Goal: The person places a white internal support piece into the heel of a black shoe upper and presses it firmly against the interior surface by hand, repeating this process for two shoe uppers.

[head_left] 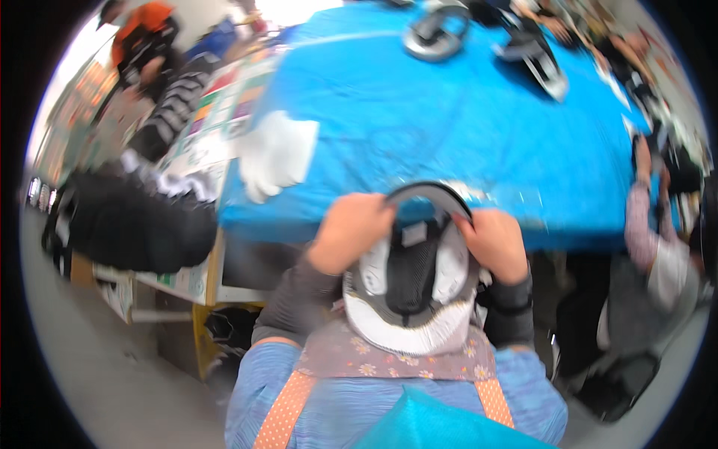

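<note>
Close in front of my chest I hold a bowl-shaped piece, like a cap or helmet liner (410,277), its hollow side facing me. It has a dark rim, black mesh down the middle, white side panels and a white, ragged-looking lower edge. My left hand (351,233) grips the rim at its upper left. My right hand (493,241) pinches it at the upper right, the thumb reaching inside. The fingers behind the rim are hidden. Beyond my left hand, a white glove (275,156) lies on the blue-covered table (374,112).
At the table's far side lie a grey and black ring-shaped piece (435,36) and a black and white piece (540,66). Black bundles (134,217) are piled at the left. Other people work along the right edge; a person in orange (146,34) is at the far left.
</note>
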Tool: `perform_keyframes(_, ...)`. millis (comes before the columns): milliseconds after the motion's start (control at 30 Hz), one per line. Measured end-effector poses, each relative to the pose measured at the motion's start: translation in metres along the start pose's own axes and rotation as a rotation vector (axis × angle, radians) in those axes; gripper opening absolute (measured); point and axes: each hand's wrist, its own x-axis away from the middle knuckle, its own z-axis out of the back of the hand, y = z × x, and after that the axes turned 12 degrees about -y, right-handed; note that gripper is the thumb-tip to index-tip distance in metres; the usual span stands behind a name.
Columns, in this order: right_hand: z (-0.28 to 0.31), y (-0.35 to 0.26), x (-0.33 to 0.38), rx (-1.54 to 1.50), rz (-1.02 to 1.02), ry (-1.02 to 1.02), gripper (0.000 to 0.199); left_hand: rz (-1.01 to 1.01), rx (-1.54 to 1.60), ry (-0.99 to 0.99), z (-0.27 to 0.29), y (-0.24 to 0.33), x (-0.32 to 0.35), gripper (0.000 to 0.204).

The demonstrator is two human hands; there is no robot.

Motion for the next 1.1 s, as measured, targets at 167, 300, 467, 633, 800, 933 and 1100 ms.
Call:
perform_keyframes(167,0.051,-0.038,-0.007,0.031,-0.021,0.233,0.039,-0.107,0.084,0.262,0.030,0.030,-0.012,0.018)
perform_keyframes(300,0.108,-0.083,-0.029,0.135,0.081,0.633,0.041,-0.197,0.260,0.860,0.082,0.054,-0.011,0.026)
perform_keyframes(467,0.107,-0.156,-0.046,0.354,0.227,0.922,0.039,-0.184,0.394,1.017,0.103,0.059,-0.006,0.032)
perform_keyframes(633,0.080,-0.181,-0.035,0.349,0.259,0.852,0.040,-0.205,0.676,0.838,0.059,0.039,-0.008,0.044)
perform_keyframes(800,0.104,-0.146,-0.010,0.052,0.449,0.421,0.051,-0.095,0.989,0.638,0.049,-0.017,-0.002,0.041)
perform_keyframes(933,0.108,-0.076,-0.021,-1.060,0.708,0.020,0.062,-0.314,1.416,0.517,0.052,-0.017,0.006,0.038)
perform_keyframes(1100,0.048,-0.044,-0.062,-0.087,0.844,0.587,0.027,-0.320,1.300,0.341,0.054,-0.010,0.030,0.041)
